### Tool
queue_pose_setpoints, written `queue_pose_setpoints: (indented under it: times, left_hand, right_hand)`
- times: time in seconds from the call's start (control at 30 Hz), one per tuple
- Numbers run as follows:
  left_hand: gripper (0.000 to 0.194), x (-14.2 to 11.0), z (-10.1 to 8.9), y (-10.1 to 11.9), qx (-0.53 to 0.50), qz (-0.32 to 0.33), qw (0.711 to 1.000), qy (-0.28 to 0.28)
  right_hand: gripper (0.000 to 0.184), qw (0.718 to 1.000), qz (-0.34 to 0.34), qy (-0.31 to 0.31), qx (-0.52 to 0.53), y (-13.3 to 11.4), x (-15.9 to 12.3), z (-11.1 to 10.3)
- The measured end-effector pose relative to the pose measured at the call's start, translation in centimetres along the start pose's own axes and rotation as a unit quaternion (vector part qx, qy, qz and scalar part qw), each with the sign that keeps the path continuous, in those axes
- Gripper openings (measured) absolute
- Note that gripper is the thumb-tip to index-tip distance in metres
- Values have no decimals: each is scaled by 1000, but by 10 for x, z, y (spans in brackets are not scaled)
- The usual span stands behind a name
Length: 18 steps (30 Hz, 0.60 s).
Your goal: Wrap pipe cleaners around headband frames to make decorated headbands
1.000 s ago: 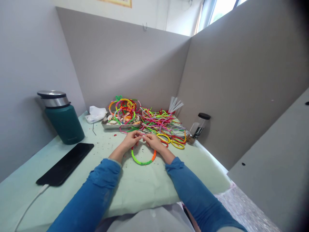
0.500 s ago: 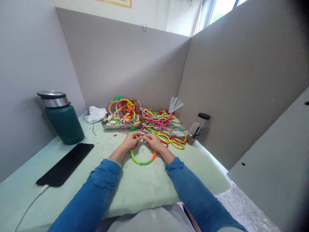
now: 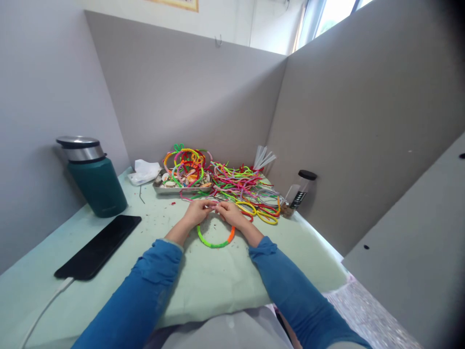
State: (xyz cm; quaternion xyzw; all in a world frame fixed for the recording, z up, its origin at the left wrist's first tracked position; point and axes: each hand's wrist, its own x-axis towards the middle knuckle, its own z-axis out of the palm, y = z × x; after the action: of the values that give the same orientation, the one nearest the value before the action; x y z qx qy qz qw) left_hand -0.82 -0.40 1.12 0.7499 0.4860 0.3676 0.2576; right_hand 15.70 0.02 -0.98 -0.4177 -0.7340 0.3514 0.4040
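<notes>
Closest in, both forearms in blue sleeves come up from the bottom corners and angle inward over the light green tablecloth, wrists bare. The left hand and right hand meet at the middle, fingertips bunched at the top of a colorful ring, pinching it with hardly any gap between the hands. The ring's lower curve shows between the wrists, green at the bottom and orange on the right; can't really tell what the fingertips have at the top, too small.

Off to the left there's a black phone with a white cable plugged in, and a teal bottle just beyond it. Past the hands, loopy yellow pieces lie by a messy pile of fuzzy stems. Left of the pile, a metal tray holds shells and more twisted rings, with white tissue beside it. Clear jar with a black lid leans over on the right.
</notes>
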Motion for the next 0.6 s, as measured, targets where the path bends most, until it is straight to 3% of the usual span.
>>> queue_pose_setpoints:
  times: [0.6]
  left_hand:
    - [20, 1, 3, -4, 92, 47, 994, 34]
  right_hand:
    - [32, 1000, -9, 3, -12, -2, -1, 0]
